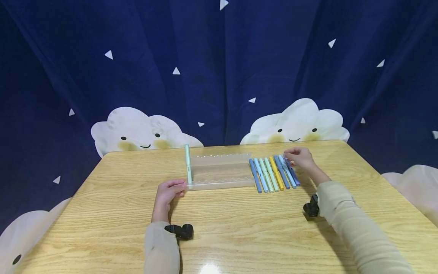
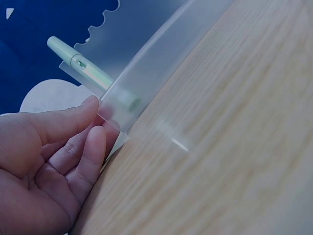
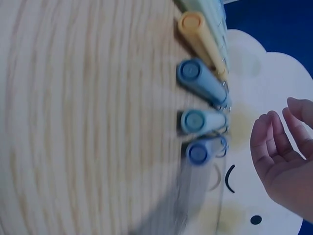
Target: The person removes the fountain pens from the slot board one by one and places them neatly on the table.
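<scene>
My left hand pinches the near left corner of a clear plastic pen holder with a scalloped edge; the thumb lies along its side in the left wrist view. One mint green pen rests in the holder at its left end, capped end sticking out past the far edge. On the right, my right hand hovers by the far end of the dark blue pen, the outermost of a row. In the right wrist view its fingers bend loosely with nothing between them, apart from the pens.
Several pens lie side by side right of the holder, among them a yellow pen, a pale green pen and a blue pen. Behind the wooden table hangs a dark blue curtain with white clouds.
</scene>
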The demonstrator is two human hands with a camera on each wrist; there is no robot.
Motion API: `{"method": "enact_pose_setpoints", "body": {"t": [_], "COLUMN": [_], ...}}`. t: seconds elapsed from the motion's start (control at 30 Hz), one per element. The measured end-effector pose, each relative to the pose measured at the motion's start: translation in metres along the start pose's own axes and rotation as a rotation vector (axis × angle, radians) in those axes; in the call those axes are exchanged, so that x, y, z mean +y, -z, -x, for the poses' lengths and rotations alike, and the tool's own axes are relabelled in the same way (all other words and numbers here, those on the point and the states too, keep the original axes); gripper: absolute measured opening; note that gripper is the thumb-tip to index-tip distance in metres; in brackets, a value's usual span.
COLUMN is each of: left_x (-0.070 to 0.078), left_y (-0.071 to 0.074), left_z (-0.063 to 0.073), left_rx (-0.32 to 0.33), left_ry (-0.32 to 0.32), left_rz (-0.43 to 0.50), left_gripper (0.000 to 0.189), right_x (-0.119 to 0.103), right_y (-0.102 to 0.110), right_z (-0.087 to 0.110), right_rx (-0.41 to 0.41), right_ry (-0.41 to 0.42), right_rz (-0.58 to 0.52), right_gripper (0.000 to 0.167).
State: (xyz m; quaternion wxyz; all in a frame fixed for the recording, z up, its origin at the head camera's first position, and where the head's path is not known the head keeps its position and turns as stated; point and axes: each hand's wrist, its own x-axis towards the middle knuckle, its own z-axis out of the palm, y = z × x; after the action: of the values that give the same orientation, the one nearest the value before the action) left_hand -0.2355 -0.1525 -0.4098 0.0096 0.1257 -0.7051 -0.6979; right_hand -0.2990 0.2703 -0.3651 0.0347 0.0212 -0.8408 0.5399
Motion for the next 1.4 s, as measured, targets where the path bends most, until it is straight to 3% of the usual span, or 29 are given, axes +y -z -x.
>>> {"method": "enact_pose_setpoints", "body": {"t": [0.17,0.57,1.4], "left_x": [0.0,0.002,0.0], "left_y": [-0.001,-0.001,0.0], "left_z": [0.001,0.002,0.001], "left_rx": [0.007,-0.002,0.009], "left_ry": [-0.002,-0.002,-0.003], "left_rz": [0.001,0.006,-0.005], "left_gripper": [0.025,0.028,0.025], "right_x": [0.005,-0.028,-0.057], "right_y": [-0.007,-0.037,-0.098], "right_z": [-0.006,0.004,0.007], "right_rx": [-0.015,-0.053,-0.17], "right_ry": [0.042,0.053,0.101], "right_rz": [-0.146,-0.152,-0.272], "right_gripper": [0.02,0.026,0.024]}}
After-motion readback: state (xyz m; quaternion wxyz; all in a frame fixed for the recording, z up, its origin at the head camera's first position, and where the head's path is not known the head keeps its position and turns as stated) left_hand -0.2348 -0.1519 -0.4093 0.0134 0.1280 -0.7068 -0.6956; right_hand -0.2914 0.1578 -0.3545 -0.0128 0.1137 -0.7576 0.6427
